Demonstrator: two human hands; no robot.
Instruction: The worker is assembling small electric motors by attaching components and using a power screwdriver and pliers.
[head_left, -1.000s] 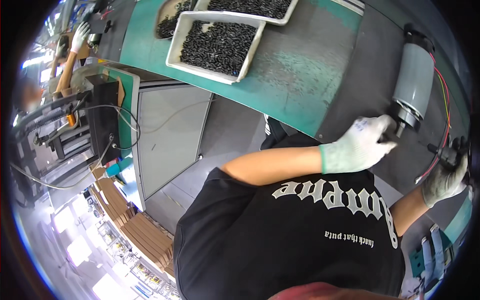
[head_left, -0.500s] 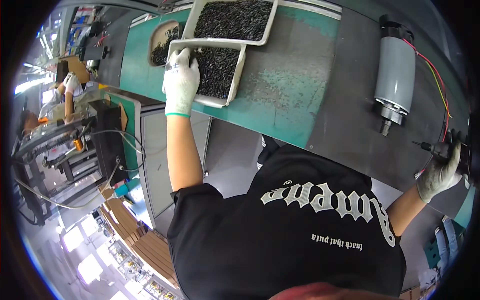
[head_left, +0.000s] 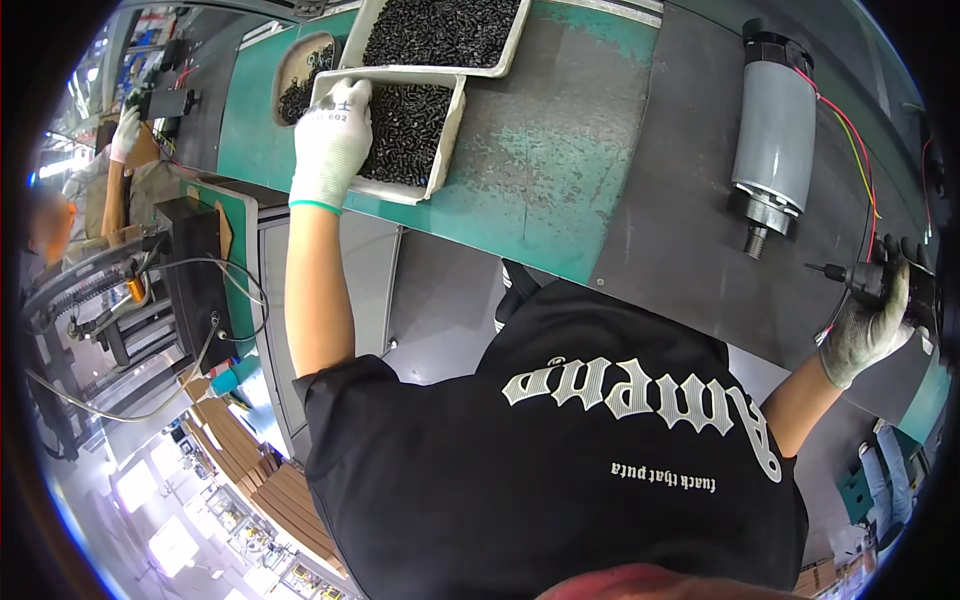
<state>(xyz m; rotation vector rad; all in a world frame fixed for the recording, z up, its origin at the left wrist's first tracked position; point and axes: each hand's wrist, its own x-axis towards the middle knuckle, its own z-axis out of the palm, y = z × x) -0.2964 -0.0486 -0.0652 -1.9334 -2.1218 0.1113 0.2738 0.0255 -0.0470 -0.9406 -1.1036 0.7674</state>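
1. Left hand point(head_left: 335, 145): wears a white knitted glove with a green cuff. It lies over the left end of the front tray point(head_left: 445, 150), fingers curled downward among small black parts point(head_left: 408, 135). Whether it grips any part cannot be told; the fingertips are hidden.
2. Right hand point(head_left: 868, 325): wears a greyish glove with dark fingers. It is wrapped around a dark power screwdriver point(head_left: 862, 280), whose slim bit points left.
3. Grey cylindrical motor point(head_left: 775, 135): lies on the dark section of the bench, left of the screwdriver and apart from both hands. Its threaded shaft point(head_left: 755, 240) points toward the person. Red and yellow wires point(head_left: 862, 165) run along its right side.
4. Rear tray point(head_left: 516, 45): pale, filled with similar black parts, directly behind the front tray.
5. Small tan tray point(head_left: 297, 66): beside the other two, on the left, partly filled with dark pieces.
6. Green bench mat point(head_left: 570, 190): visibly worn, underlies the trays.
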